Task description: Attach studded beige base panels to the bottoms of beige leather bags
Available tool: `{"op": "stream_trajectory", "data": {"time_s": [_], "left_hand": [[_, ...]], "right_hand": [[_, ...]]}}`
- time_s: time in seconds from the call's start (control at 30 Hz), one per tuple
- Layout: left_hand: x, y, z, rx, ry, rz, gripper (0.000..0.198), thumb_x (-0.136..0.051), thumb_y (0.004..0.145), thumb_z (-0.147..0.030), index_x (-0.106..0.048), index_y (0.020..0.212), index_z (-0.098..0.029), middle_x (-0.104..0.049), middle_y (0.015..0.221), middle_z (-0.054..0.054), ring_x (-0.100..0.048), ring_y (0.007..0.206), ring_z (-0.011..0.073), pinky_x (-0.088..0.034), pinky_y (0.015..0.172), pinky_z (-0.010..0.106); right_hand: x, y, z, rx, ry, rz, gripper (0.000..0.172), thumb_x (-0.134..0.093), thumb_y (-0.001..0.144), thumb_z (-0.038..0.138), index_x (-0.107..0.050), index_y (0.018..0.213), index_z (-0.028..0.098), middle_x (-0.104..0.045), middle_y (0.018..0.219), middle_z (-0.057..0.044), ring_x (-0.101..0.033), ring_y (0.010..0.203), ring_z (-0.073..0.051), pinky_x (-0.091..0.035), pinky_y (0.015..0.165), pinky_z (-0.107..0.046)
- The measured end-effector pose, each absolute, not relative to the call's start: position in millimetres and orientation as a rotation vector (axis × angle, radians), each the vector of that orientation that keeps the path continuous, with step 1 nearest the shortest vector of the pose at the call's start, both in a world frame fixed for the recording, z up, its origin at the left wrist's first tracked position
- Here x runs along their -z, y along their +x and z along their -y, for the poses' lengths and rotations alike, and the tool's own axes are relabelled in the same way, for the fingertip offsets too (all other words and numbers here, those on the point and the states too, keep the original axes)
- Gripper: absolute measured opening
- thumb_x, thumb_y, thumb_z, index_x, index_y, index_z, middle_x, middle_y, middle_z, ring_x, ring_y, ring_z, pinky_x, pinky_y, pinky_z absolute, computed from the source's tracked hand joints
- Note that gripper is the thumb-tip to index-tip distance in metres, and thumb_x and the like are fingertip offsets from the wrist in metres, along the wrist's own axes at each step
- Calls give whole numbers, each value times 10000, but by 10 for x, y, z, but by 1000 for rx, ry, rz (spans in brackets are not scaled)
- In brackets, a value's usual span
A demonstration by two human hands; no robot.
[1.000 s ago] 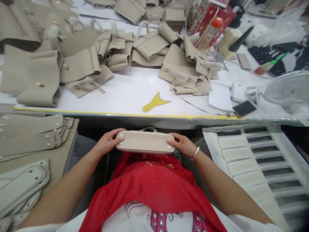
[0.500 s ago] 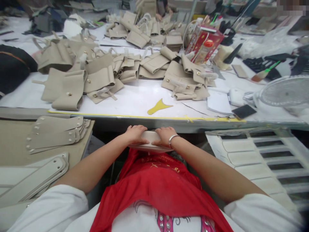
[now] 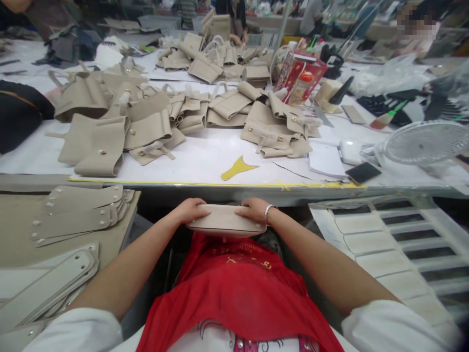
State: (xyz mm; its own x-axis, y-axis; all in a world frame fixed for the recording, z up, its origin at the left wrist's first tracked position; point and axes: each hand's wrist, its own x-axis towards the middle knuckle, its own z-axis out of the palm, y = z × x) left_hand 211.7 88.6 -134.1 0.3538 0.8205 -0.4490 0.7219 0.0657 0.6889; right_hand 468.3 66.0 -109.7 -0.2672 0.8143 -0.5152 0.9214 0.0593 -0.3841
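1 white fan sits near 1 green-handled brush.

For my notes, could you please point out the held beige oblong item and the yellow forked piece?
Held beige oblong item (image 3: pixel 224 218): head view, broad face.
Yellow forked piece (image 3: pixel 237 168): head view, its middle.

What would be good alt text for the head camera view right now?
A person's left hand and right hand hold a pale oblong item in front of a red apron. On the white table beyond lie heaped beige pieces, a yellow cutout and a fan; stacked beige strips lie to the person's left.
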Motion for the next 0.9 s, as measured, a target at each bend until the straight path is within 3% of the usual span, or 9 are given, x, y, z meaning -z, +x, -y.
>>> {"op": "stream_trajectory", "data": {"time_s": [0.17, 0.3, 0.43, 0.53, 0.67, 0.9], "left_hand": [[1286, 2408, -1059, 25, 1993, -1334, 485, -621, 599, -524, -681, 937, -181, -662, 974, 83, -600, 881, 268, -447, 741, 295], [1308, 2166, -956, -62, 1844, -1317, 564, -631, 611, -523, -642, 1042, -158, -650, 1030, 90, -600, 904, 269, -452, 784, 308], [1393, 1740, -735, -326, 1414, -1136, 695, -629, 656, -522, -513, 1217, -130, -580, 1187, 97, -528, 1081, 259, -426, 897, 316], [1491, 1624, -574, -456, 1184, -1090, 796, -666, 645, -494, -401, 1309, -144, -504, 1283, 113, -468, 1162, 269, -405, 945, 350], [1657, 1732, -437, -636, 1187, -1185, 732, -613, 712, -480, -376, 1321, -149, -466, 1319, 112, -432, 1201, 265, -365, 986, 355], [1699, 1810, -425, -723, 1280, -1323, 734, -584, 695, -543, -433, 1278, -123, -507, 1279, 113, -471, 1164, 260, -399, 955, 333]], "right_hand": [[943, 4314, -817, 962, 1662, -2116, 532, -537, 702, 607, -657, 992, 177, -665, 946, -106, -608, 839, -258, -436, 672, -302], [981, 4599, -683, 945, 1749, -2119, 540, -550, 684, 603, -642, 990, 167, -642, 1018, -129, -589, 903, -294, -441, 727, -344], [1179, 5173, -332, 1382, 1866, -2203, 462, -552, 738, 451, -558, 1089, 151, -631, 1038, -88, -583, 926, -223, -438, 815, -315], [1321, 5343, -52, 1690, 2016, -2241, 437, -479, 793, 343, -479, 1175, 132, -567, 1164, -85, -527, 1046, -183, -380, 930, -299], [1444, 5159, 121, 1533, 2448, -2116, 408, -379, 848, 312, -414, 1225, 162, -501, 1233, -92, -476, 1099, -180, -328, 975, -319], [1505, 5018, 53, 1524, 2720, -2013, 363, -333, 867, 377, -496, 1114, 166, -577, 1077, -97, -526, 970, -198, -374, 890, -331]]}}
